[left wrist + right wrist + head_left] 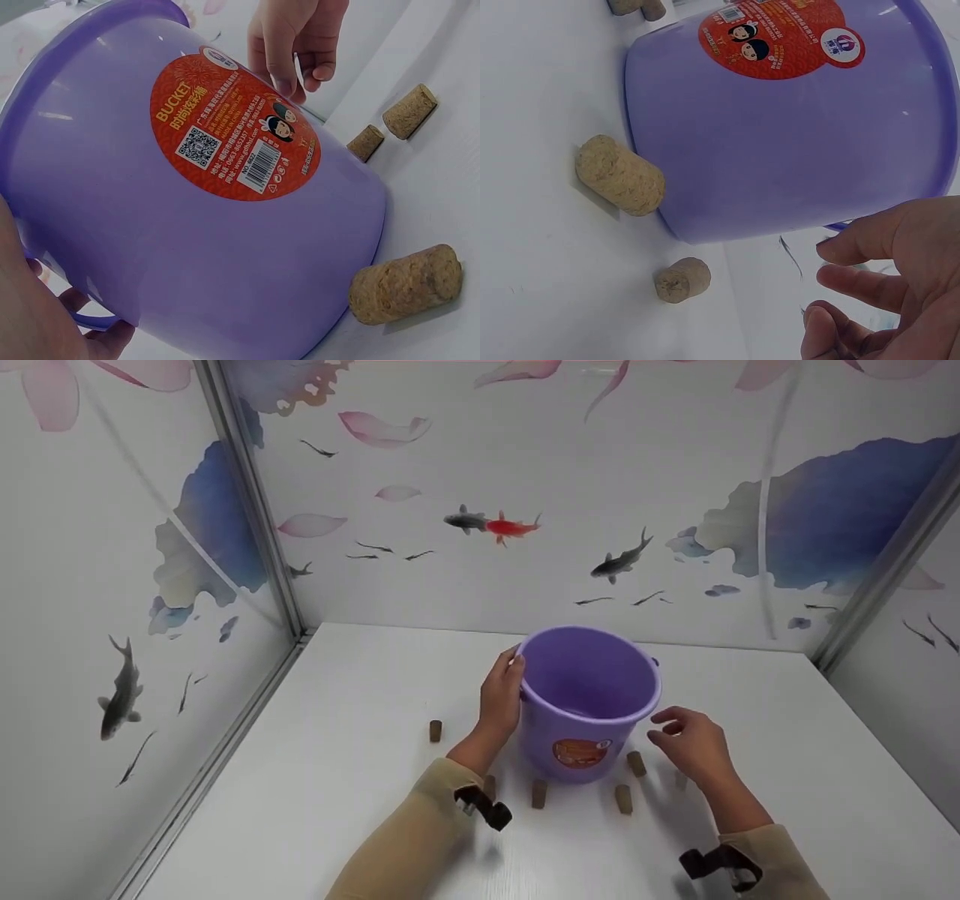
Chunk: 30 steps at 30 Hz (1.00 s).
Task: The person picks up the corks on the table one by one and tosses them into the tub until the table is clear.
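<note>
A: Grip; risk?
B: Your left hand [501,694] grips the bucket [589,706] on the table [300,791]; your right hand [691,742], loosely curled beside it, holds nothing; sliding the bucket could topple nearby corks [623,799]

Left hand [501,695] gripping, right hand [694,741] loosely curled

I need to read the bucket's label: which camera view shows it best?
The left wrist view: the red label on the purple bucket appears close and nearly whole, "BUCKET" legible. The head view shows it small, unreadable; the right wrist view crops it at the top.
</note>
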### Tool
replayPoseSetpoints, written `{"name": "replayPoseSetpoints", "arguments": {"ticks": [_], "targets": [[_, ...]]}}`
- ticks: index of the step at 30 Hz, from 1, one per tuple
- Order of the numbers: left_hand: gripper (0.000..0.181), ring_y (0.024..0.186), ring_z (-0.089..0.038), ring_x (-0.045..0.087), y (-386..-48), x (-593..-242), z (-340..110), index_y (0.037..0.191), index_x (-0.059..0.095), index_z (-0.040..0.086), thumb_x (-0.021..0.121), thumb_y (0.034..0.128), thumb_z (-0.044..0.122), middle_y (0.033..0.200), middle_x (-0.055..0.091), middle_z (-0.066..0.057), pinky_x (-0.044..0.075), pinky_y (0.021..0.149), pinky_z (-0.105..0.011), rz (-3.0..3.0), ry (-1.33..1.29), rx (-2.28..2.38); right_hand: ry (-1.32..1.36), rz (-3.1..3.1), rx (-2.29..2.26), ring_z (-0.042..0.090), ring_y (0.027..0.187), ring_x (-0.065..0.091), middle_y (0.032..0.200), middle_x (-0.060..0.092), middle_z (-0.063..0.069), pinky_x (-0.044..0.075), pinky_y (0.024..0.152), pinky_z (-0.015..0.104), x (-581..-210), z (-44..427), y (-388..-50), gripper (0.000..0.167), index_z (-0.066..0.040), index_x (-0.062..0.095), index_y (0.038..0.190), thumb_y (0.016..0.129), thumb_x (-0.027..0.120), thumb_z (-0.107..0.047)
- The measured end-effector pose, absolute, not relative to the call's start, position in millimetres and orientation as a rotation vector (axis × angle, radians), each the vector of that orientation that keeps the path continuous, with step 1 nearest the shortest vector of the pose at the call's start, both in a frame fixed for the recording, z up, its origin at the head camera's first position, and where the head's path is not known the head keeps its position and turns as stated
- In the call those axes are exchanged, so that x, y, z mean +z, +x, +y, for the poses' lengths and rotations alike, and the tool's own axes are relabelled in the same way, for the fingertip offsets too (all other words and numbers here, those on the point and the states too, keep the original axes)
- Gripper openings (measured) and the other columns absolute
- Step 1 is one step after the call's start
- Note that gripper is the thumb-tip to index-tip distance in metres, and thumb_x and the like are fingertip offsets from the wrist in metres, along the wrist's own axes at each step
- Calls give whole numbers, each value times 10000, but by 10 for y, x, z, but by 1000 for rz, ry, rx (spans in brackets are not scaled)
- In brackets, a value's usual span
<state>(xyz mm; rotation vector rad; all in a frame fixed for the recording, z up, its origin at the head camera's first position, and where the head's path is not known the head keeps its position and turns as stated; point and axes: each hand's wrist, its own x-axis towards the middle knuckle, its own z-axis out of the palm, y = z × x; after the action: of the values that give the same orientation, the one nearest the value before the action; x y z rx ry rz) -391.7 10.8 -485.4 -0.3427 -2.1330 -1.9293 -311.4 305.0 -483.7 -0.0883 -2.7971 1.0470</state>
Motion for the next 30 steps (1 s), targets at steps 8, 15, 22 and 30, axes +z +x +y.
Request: {"name": "replayPoseSetpoints", "arguments": {"ticks": [8, 15, 22, 30], "targets": [[474, 1210, -285, 651, -3916, -4836, 102, 1495, 598, 158, 400, 1129, 385, 1428, 677, -110, 527, 1004, -418, -2141, -356, -1910, -76, -2801, 1046, 388, 987, 694, 1178, 708, 311, 573, 747, 443, -4860, 3027, -3125, 346, 13, 716, 1244, 973, 728, -203], [476, 993, -196, 632, -3922, -4818, 88, 1482, 606, 154, 393, 1124, 387, 1290, 710, -149, 519, 854, -338, -2132, -357, -1911, -50, -2797, 1021, 423, 1015, 692, 1173, 707, 319, 580, 785, 494, -4894, 2996, -3153, 322, 8, 726, 1217, 963, 733, -190], [470, 1033, -222, 634, -3916, -4831, 103, 1484, 608, 167, 405, 1124, 393, 1310, 704, -159, 505, 877, -335, -2131, -341, -1943, -54, -2831, 998, 418, 1019, 695, 1151, 720, 303, 575, 816, 530, -4968, 2960, -3178, 285, -5, 736, 1180, 948, 748, -169], [466, 905, -130, 588, -3901, -4843, 103, 1484, 604, 167, 409, 1124, 389, 1223, 706, -176, 494, 807, -295, -2142, -340, -1928, -91, -2874, 1014, 399, 1024, 687, 1154, 716, 298, 574, 803, 497, -5045, 2929, -3194, 290, 5, 730, 1178, 942, 752, -162]]}}
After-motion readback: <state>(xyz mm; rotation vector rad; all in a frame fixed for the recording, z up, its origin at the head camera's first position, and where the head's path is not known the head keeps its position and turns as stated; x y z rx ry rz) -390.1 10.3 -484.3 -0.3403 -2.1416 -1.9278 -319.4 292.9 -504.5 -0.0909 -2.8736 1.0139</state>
